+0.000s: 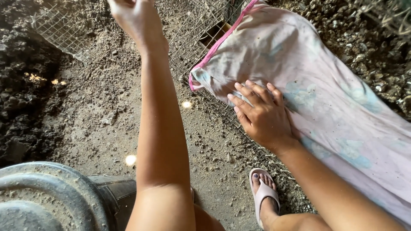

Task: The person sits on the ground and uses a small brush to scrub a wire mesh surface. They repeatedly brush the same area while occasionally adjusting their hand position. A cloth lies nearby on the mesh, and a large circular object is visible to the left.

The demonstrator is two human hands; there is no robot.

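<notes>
Nearest the camera: a dusty black round tub (51, 196) fills the lower left corner, its ribbed rim coated in grit, with the person's bent leg just beside it.
Foot: a bare foot in a pale pink sandal (263, 192) stands flat on the dirt floor (98, 124), toes pointing up the frame toward the mesh edge.
Right hand: the right hand (262, 114) lies palm down on the cloth, fingers (247, 91) spread slightly and pointing up and to the left, the wrist bent back from a forearm that comes in from the lower right.
Right grip: nothing is clasped; the hand is open and flat, pressing on fabric.
Cloth: a pale pink cloth (338, 98) with faded blue patches and a bright pink hem is draped over the wire, running from the top centre down to the right edge; its hemmed corner sits just left of the fingertips.
Left arm: stretched nearly straight, rising from the bottom centre to the top of the frame.
Left hand: the left hand (136, 18) is partly cut off by the top edge, its back toward the camera, above the mesh.
Left grip: fingers are out of frame, so I cannot tell whether they hold anything.
Wire mesh: grey wire mesh (192, 38) lies under the cloth and spreads toward the upper left.
Ground: loose dark soil and clods, with small spots of sunlight.
</notes>
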